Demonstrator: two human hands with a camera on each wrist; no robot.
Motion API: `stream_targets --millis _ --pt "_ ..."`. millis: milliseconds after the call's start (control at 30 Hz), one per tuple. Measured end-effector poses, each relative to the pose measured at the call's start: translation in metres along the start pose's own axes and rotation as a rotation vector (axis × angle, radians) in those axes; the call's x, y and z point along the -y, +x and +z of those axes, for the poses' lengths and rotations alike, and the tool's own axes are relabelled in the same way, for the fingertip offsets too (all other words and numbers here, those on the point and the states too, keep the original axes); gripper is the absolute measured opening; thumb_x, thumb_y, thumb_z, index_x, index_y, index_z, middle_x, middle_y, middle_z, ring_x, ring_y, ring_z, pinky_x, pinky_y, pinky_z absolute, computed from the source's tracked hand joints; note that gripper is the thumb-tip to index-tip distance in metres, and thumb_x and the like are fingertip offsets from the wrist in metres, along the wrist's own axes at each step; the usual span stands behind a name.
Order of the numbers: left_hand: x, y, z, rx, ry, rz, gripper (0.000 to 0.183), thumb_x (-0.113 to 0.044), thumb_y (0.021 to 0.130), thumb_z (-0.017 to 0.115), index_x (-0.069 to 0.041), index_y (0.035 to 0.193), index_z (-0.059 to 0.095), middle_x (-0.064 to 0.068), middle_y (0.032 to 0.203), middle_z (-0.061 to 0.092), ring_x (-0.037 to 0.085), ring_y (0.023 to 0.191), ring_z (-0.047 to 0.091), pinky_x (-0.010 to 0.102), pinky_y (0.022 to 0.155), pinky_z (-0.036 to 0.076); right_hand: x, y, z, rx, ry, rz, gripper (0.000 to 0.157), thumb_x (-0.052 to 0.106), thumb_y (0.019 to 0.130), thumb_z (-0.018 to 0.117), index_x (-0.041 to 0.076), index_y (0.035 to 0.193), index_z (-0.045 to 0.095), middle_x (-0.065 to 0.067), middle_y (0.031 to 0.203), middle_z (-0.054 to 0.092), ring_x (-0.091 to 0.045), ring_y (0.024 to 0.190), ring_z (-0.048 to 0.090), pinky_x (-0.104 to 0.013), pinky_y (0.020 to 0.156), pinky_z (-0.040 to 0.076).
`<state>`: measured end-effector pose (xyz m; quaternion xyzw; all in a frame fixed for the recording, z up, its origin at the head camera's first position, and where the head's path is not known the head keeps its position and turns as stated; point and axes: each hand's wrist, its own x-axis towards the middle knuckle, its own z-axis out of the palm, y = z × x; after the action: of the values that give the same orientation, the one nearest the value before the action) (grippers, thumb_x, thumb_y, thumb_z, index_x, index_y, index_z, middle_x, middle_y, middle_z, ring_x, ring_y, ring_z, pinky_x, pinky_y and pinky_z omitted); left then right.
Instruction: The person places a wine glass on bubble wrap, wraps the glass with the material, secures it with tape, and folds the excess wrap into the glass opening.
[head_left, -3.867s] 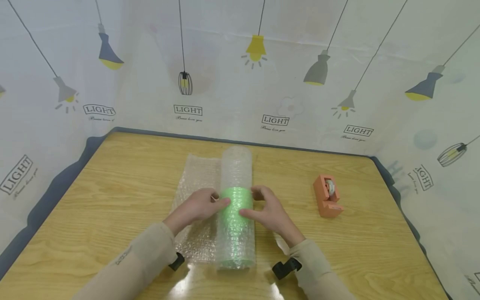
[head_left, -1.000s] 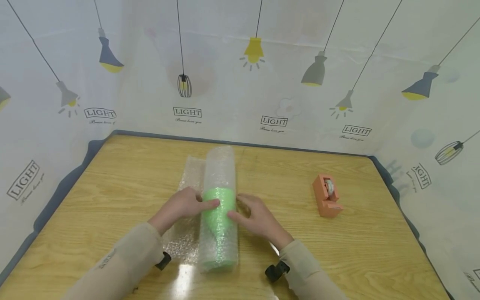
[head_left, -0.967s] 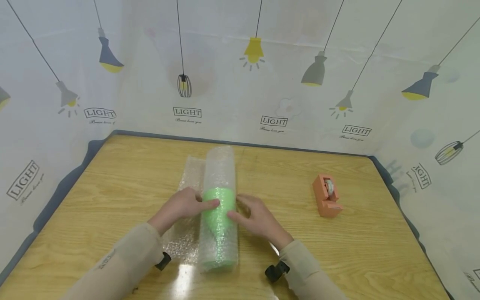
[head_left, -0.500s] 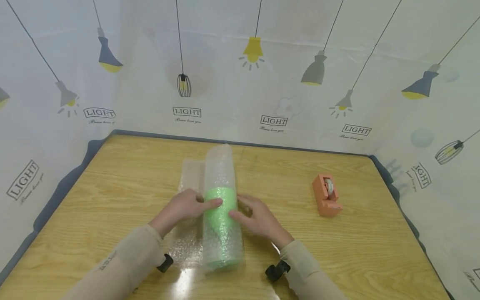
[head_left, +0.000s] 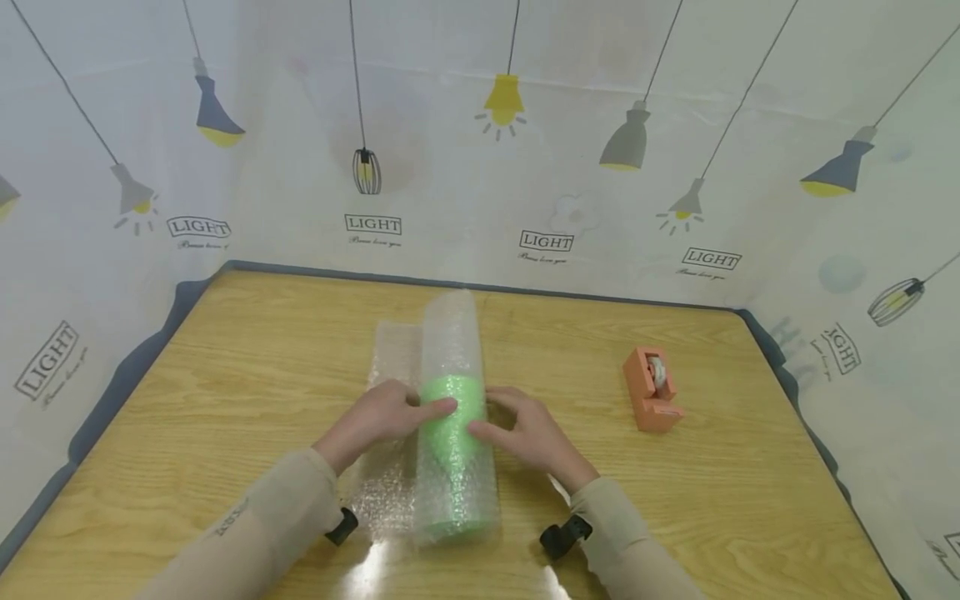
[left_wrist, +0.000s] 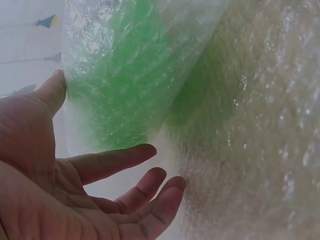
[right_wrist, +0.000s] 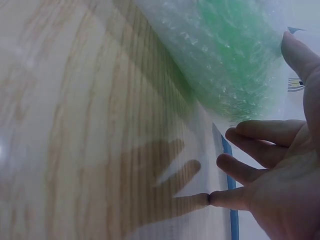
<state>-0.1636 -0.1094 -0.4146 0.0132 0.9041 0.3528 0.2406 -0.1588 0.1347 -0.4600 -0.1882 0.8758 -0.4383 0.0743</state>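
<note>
A green stemmed glass (head_left: 450, 429) lies rolled up in clear bubble wrap (head_left: 452, 333) on the wooden table, its wide bowl toward the middle and its foot near me. A flat tail of the wrap (head_left: 396, 358) spreads out to the left of the roll. My left hand (head_left: 382, 417) holds the roll's left side, thumb on top. In the left wrist view its index finger (left_wrist: 117, 162) lies along the underside of the wrap. From the right, my right hand (head_left: 536, 433) holds the roll with its thumb (right_wrist: 297, 55) on the wrap and fingers at its side.
An orange tape dispenser (head_left: 652, 390) with a roll of tape stands on the right of the table (head_left: 742, 467). A light curtain (head_left: 450, 192) printed with lamps surrounds the far and side edges.
Compared with several seconds ago, the roll lies farther left, with less flat wrap showing. Over the last second both hands have brought it slightly back to the right, keeping their hold.
</note>
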Motion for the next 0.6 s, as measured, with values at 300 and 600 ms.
stream_targets --millis 300,600 --pt "0.0 -0.002 -0.003 -0.018 -0.005 -0.005 0.092 -0.075 0.087 0.064 0.005 0.132 0.061 0.023 0.126 0.066 0.034 0.107 0.065 0.052 0.087 0.059 0.007 0.001 0.001 -0.005 0.01 0.056 0.062 0.043 0.091 0.078 0.009 0.14 0.063 -0.011 0.143 0.062 -0.033 0.137 0.053 -0.056 0.117 0.037" --pt "-0.009 -0.009 -0.006 -0.086 0.016 0.038 0.079 -0.058 0.091 0.072 0.005 0.134 0.053 0.023 0.122 0.065 0.033 0.101 0.067 0.047 0.078 0.061 0.014 0.001 0.006 -0.024 0.017 0.06 0.065 0.041 0.089 0.081 0.003 0.138 0.063 -0.015 0.138 0.065 -0.034 0.131 0.059 -0.053 0.112 0.045"
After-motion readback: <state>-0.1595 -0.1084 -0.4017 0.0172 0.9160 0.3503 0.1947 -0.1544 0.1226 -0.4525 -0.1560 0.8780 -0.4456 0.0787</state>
